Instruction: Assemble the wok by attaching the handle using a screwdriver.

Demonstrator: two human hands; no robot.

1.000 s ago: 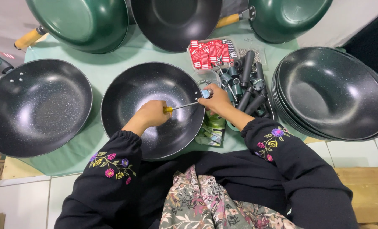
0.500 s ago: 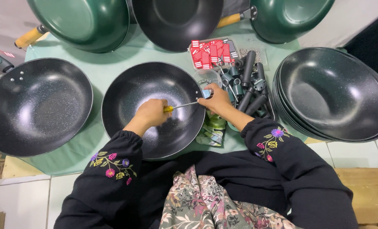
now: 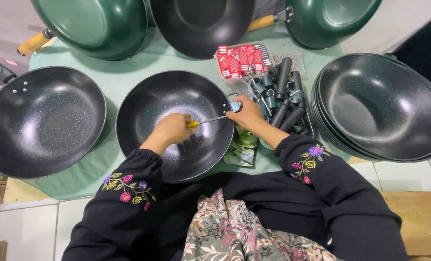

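The left hand (image 3: 174,128) is covering most of the yellow screwdriver handle (image 3: 192,124), so only its end is showing at 3 o'clock of the fist. The right hand (image 3: 247,112) is hiding the screwdriver tip and the spot on the rim of the black wok (image 3: 147,104) where it is meeting; the small part under the fingers is too small to tell. The top edge is cutting off the green pans (image 3: 94,24) at 12 o'clock. The right edge is cutting the stacked woks (image 3: 379,104) at 3 o'clock.
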